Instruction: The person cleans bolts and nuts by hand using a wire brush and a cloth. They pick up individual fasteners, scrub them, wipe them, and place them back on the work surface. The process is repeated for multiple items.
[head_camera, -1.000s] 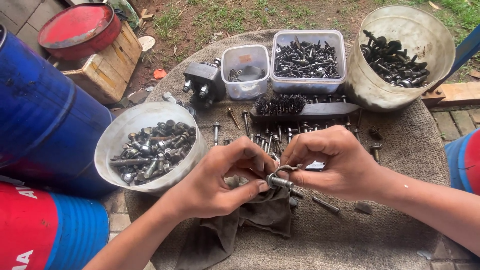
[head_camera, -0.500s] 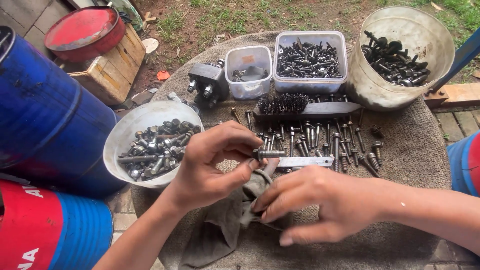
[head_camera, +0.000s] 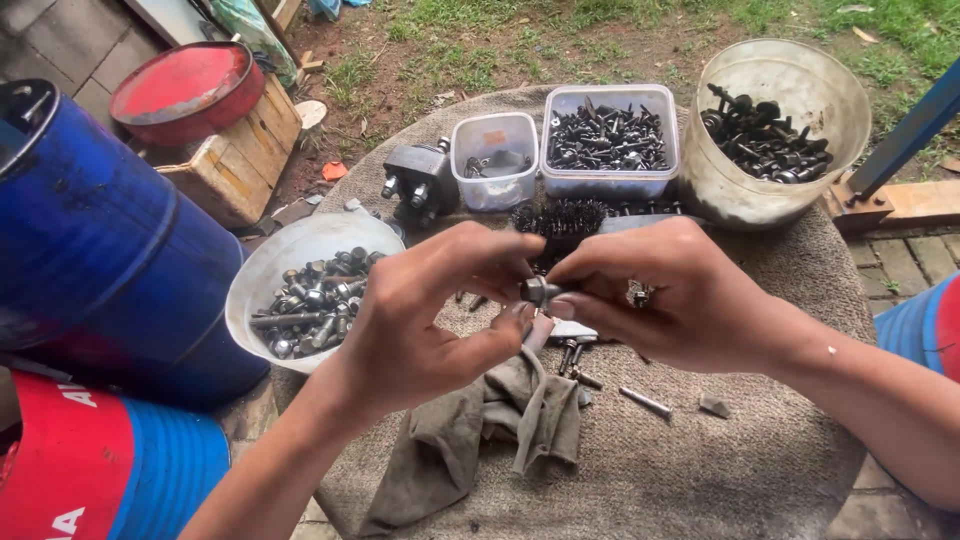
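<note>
- Here we hold our left hand (head_camera: 430, 320) and our right hand (head_camera: 675, 295) raised together above the round carpet-covered table (head_camera: 700, 470), which we take as our landmark.
- Between the two hands sits a small metal bolt (head_camera: 535, 291); the left thumb and fingers are pinched on it from one side, and the right fingertips close on it from the other.
- The right hand wears a ring (head_camera: 636, 293); its remaining fingers are curled inward.
- A grey rag (head_camera: 470, 440) hangs from under the left hand, one strip rising towards the bolt, the rest lying crumpled on the near part of the table.
- On the table just below the hands lie a few loose bolts (head_camera: 645, 401), partly hidden by our fingers.
- At the table's left edge stands a white bowl (head_camera: 290, 250) holding a heap of dark bolts and nuts.
- Along the table's far side we see a black metal part (head_camera: 420, 180), a small clear tub (head_camera: 495, 160), a larger clear tub (head_camera: 610, 140) filled with dark screws, and a big translucent bucket (head_camera: 790, 120) with more hardware inside.
- A black wire brush (head_camera: 570, 215) lies just in front of the tubs, its far end hidden behind our right hand.
- Left of the table stand blue drums (head_camera: 90, 260), and beyond them a red lid (head_camera: 185, 85) rests on a wooden crate (head_camera: 240, 160).
</note>
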